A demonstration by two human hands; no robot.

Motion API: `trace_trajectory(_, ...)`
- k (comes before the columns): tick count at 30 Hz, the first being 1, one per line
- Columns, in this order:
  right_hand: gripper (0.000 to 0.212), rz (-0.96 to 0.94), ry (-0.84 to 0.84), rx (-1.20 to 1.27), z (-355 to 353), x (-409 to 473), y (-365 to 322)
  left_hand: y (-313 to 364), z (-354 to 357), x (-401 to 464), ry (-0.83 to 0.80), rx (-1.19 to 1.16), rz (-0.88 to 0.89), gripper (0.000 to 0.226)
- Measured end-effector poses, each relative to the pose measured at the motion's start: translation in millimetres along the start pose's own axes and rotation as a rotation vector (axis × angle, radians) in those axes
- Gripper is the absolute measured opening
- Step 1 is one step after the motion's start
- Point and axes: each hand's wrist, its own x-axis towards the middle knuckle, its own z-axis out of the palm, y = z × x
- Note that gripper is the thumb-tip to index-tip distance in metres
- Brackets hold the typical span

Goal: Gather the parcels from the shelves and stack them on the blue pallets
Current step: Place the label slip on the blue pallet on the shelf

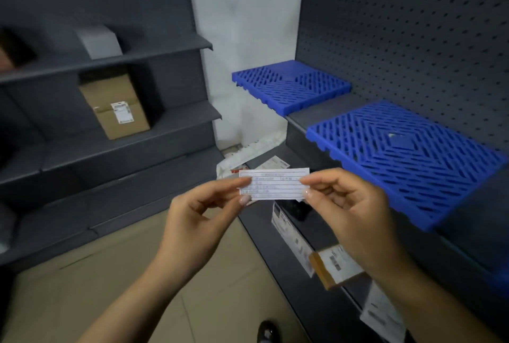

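Both hands hold a small white printed slip [274, 183] in front of me: my left hand [203, 221] pinches its left end, my right hand [349, 213] its right end. Two blue slatted pallets lie bare on the dark shelf at right, the far pallet [290, 86] and the near pallet [405, 161]. On the left shelving a brown cardboard parcel [117, 106] with a white label stands on the middle shelf, and a grey-white box [99, 41] sits on the shelf above. Labelled parcels [336, 264] lie on the lower right shelf below my right hand.
White plastic mailer bags [248, 155] lie on the floor in the corner by a white pillar [245, 12]. Dark grey shelving runs along the left [179, 119], and a pegboard wall [413, 40] backs the right shelf. Beige tiled floor [110, 287] lies below; a shoe tip [267, 331] shows.
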Motion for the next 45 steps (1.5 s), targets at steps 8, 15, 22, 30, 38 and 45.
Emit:
trace_trajectory(8, 0.020, 0.072, -0.024, 0.002, 29, 127, 45, -40, -2, 135, 0.010, -0.033, -0.073, 0.021)
trace_trajectory(15, 0.025, 0.194, -0.032, -0.105, 44, 201, 85, -89, 5, 221, -0.038, -0.052, -0.102, 0.022)
trace_trajectory(22, 0.029, 0.268, 0.085, -0.216, 63, 256, 124, -151, 10, 313, -0.235, -0.078, -0.094, 0.022)
trace_trajectory(30, 0.030, 0.239, 0.320, -0.320, 102, 320, 158, -194, 20, 427, -0.425, -0.010, 0.135, 0.015)
trace_trajectory(38, 0.019, 0.087, 0.490, -0.789, 134, 362, 192, -249, 28, 501, -0.522, 0.244, 0.596, 0.019)
trace_trajectory(45, 0.023, 0.158, 0.526, -0.902, 141, 375, 209, -272, 38, 527, -0.577, 0.242, 0.726, 0.023)
